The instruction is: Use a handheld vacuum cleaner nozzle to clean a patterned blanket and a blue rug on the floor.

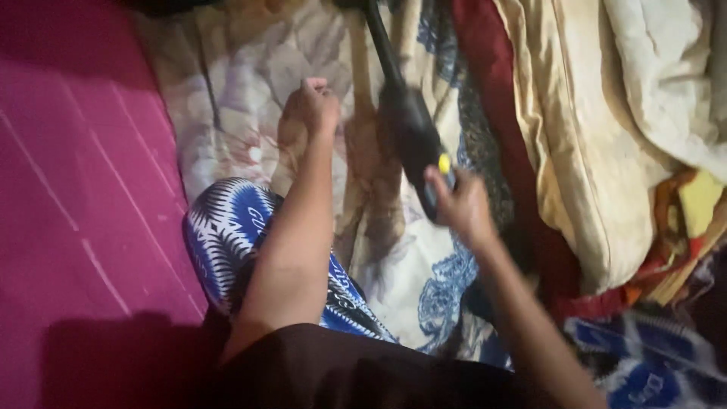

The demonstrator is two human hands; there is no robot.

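**Black handheld tool gripped over rumpled bedding**

Right hand (462,204) wrapped around the lower end of a black handheld tool (409,121) with a small yellow button (444,163), fingers curled tight on the grip. Tool angled up and away across the bedding, its far end cut off at the top edge, so kind of tool hard to name. Likely rigid and fairly solid, plastic-bodied, not fragile; best held at the thick grip near the button, as now.

Left hand (310,110) closed into a fist, bunching a pale floral sheet (242,91); soft, light, limp cloth, easy to pinch anywhere, prone to slide and wrinkle.

Just beside the left forearm, a blue and white patterned cloth (227,227). At left, a magenta mattress cover (76,189) with thin pale lines. At right, a heap of cream quilts (591,136) with a dark red fabric (492,68) between. Lower right corner blurred; bottom edge dark, hidden by a dark garment.
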